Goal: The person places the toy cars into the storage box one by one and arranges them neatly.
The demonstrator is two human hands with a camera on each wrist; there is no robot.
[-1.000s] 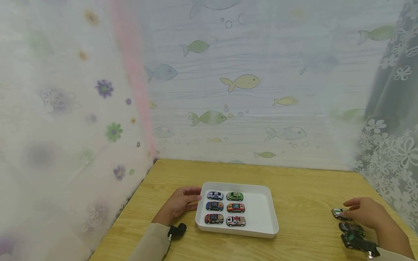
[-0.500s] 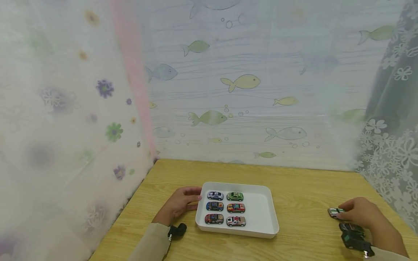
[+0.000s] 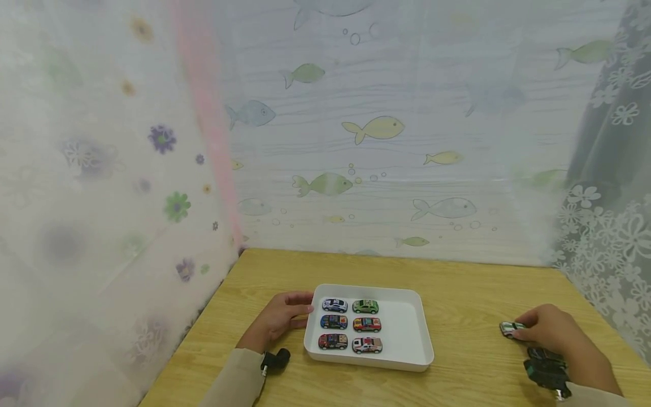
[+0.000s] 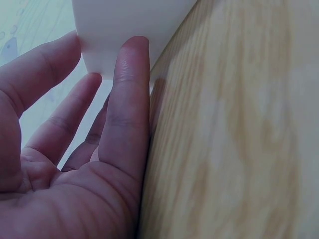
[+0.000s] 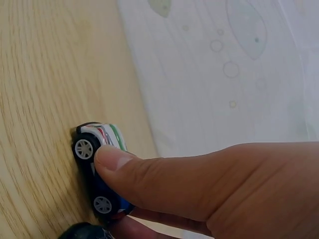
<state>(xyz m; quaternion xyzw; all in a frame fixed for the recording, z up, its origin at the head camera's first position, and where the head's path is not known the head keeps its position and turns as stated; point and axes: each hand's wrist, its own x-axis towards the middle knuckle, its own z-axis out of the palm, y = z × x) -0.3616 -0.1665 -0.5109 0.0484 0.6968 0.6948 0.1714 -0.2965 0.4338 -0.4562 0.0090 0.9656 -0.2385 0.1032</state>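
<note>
My left hand (image 3: 277, 317) rests at the left wall of a white tray (image 3: 402, 333), its fingers extended. In the left wrist view the fingertips touch the tray's outer wall (image 4: 109, 30). Between thumb and fingers, my right hand (image 3: 551, 328) pinches a white toy car (image 3: 511, 329) with green stripes, low over the table at the right. The right wrist view shows the thumb on the side of this car (image 5: 102, 134), between its wheels. Inside the tray several toy cars stand in two columns, among them a green one (image 3: 365, 306) and a red-and-yellow one (image 3: 367, 324).
A dark toy car (image 3: 545, 355) sits by the right wrist, partly hidden by the black wrist camera (image 3: 544, 372). The wooden table (image 3: 468, 305) meets a fish-print curtain (image 3: 386, 169) at the back and a flowered sheet (image 3: 112, 215) at the left.
My right hand has moved left with the white-and-green toy car, away from the dark car. The left hand and the tray stay in place.
</note>
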